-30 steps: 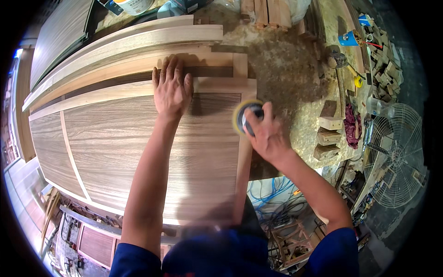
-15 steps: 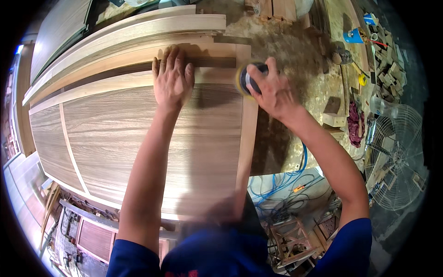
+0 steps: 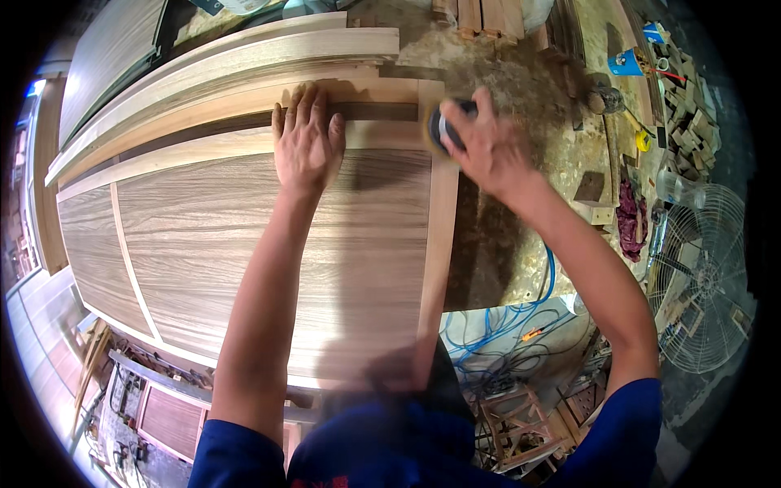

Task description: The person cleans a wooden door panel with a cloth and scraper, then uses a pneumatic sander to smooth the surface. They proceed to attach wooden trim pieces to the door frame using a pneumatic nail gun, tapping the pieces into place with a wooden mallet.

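Note:
A large wooden door panel with a pale frame lies flat in front of me. My left hand rests palm down, fingers spread, on its far rail. My right hand grips a small round sander that sits on the far right corner of the door's frame. Most of the sander is hidden under my fingers.
More long boards lie beyond the door. A sawdust-covered floor stretches to the right, with wood offcuts, a metal fan and a blue hose coiled below the door's right edge.
My right hand has slid the sander along the right frame strip away from me, up to the far corner. My left hand has stayed on the far rail.

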